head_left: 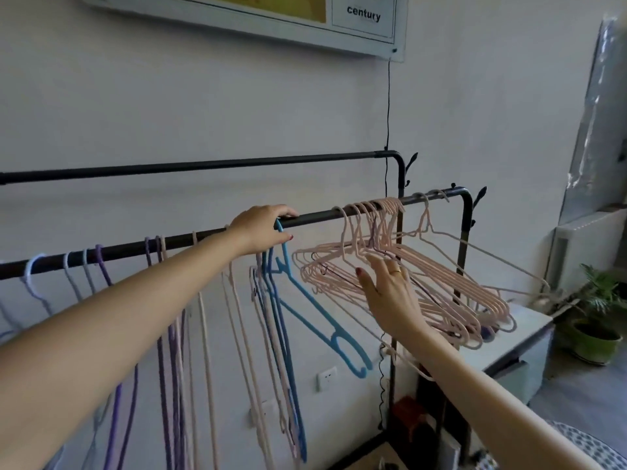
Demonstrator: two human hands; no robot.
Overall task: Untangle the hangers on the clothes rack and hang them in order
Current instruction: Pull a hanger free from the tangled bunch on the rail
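From the head camera, the near rail (315,217) of a black clothes rack is seen running from lower left up toward the right, with a second, higher rail (203,167) behind it against the wall. The left hand (263,228) is laid over the near rail, its fingers curled over the top of the bar and its thumb below, at the hook of a light blue hanger (319,313). That hanger is suspended from the rail under the hand and is tilted, its long axis slanting down and to the right. A bundle of pink hangers (451,300) is hooked close together further right on the same rail; their bodies are swung up rather than hanging straight, with long axes pointed down to the right. The right hand (390,293) is held open, fingers straight and slightly spread, against the near side of this pink bundle; nothing is gripped by it. A ring is worn on one finger. Left of the blue hanger, purple and pale hangers (169,334) are hung along the rail, seen nearly edge-on, with some crossed over each other. A potted plant (597,320) is seen on the floor at right.
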